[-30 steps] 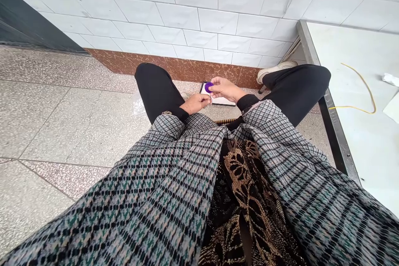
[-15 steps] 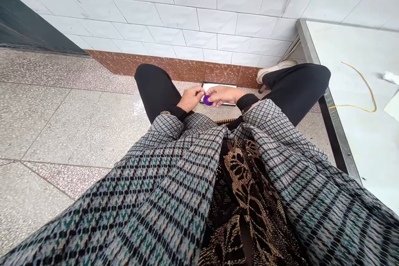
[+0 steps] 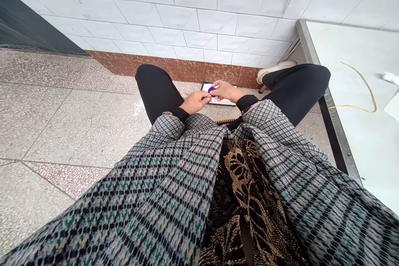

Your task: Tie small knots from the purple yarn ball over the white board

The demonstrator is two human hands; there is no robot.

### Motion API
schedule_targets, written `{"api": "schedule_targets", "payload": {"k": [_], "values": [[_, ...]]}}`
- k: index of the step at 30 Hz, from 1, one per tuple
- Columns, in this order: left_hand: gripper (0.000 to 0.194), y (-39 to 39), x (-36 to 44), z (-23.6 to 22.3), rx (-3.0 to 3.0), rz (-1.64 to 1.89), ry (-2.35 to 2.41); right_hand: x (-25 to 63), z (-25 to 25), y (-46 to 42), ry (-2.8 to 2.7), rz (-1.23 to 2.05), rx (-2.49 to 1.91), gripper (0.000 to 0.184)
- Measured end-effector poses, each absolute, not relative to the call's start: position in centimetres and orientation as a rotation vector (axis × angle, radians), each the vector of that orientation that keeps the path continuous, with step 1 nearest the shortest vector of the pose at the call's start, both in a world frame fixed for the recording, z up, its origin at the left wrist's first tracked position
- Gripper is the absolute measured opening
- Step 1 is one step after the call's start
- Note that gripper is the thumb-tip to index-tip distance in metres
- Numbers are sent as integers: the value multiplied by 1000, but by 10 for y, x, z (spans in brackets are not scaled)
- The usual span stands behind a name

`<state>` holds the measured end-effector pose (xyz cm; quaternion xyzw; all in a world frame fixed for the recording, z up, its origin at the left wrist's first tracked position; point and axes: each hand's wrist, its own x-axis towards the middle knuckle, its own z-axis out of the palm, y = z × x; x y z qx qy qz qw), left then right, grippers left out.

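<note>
Between my knees, my right hand [image 3: 225, 91] pinches a small round purple coil [image 3: 212, 90] between thumb and fingers. The fingers partly cover it, and its material is too small to tell. My left hand [image 3: 196, 102] is closed in a pinch right at the coil's lower edge, its fingertips meeting those of the right. What the left fingertips grip is hidden. Below both hands lies a white rectangular panel with a black frame [image 3: 226, 103].
At the right stands a white-topped table [image 3: 358, 145] with a metal edge. On it lie a curved yellow strand [image 3: 369, 87] and a crumpled white piece [image 3: 390, 77]. A clear plastic bag [image 3: 139, 106] is on the floor beside my left knee. A tiled wall [image 3: 199, 20] rises ahead.
The purple coil was lowered and turned flat toward me half a second ago, with the left hand raised. Now the coil is up and tilted, and the left hand is lower.
</note>
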<state>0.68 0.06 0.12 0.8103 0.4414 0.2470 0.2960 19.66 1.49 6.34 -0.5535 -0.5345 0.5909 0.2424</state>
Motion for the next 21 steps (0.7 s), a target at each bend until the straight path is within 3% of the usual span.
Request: {"api": "schedule_targets", "payload": {"k": [14, 21], "values": [[17, 7, 2, -2, 2076, 916, 1418, 201, 71, 10, -1502, 1986, -1410, 20], [22, 2, 10, -11, 1917, 489, 1126, 198, 77, 11, -1214, 1873, -1305, 26]]}}
